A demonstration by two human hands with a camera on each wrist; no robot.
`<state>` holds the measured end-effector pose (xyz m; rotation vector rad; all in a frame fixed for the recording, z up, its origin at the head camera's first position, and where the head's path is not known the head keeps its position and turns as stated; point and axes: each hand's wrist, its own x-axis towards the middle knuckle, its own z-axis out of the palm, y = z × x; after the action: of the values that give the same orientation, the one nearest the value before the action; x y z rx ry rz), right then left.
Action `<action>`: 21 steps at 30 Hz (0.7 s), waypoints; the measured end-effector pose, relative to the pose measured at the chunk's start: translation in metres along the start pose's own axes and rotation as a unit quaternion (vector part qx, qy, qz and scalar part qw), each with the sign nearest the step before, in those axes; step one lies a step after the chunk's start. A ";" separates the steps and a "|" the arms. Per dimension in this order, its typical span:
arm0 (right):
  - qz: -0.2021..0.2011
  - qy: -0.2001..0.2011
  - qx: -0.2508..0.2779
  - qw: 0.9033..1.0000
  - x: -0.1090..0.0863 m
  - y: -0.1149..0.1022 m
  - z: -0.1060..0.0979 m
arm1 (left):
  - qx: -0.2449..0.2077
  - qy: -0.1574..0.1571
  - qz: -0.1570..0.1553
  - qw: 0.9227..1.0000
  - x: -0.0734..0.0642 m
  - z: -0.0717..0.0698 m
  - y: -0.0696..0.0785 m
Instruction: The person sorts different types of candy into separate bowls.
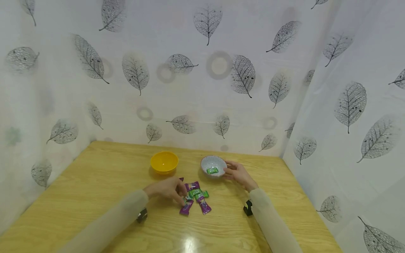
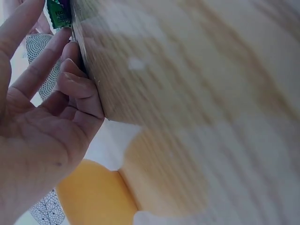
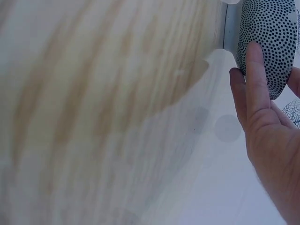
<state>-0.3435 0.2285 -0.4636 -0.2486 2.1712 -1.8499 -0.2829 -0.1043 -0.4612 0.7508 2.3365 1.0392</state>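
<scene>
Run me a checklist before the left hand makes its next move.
1. Right hand on the speckled bowl: ok, fingers touch its side.
2. Speckled bowl upright on the table: ok.
3. Green candy inside that bowl: ok, one lies there.
4. Left hand at the loose candies: ok, it is at the pile's left side.
5. Candy firmly gripped by the left hand: cannot tell, fingers hide the contact.
6. Loose candies well separated for picking: not ok, several are bunched together.
</scene>
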 end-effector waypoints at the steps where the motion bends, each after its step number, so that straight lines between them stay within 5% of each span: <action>1: -0.002 -0.002 -0.003 1.000 0.000 0.000 0.000 | 0.003 0.002 -0.003 1.000 0.000 0.000 0.001; 12: -0.004 -0.001 0.000 1.000 -0.002 -0.003 -0.004 | 0.013 0.007 0.012 1.000 0.003 0.002 0.007; 21: -0.001 -0.008 -0.008 1.000 -0.002 0.000 -0.003 | 0.047 0.023 -0.008 0.999 0.005 0.008 0.001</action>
<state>-0.3425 0.2316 -0.4631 -0.2677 2.1766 -1.8272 -0.2814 -0.0960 -0.4665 0.7485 2.4401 0.9554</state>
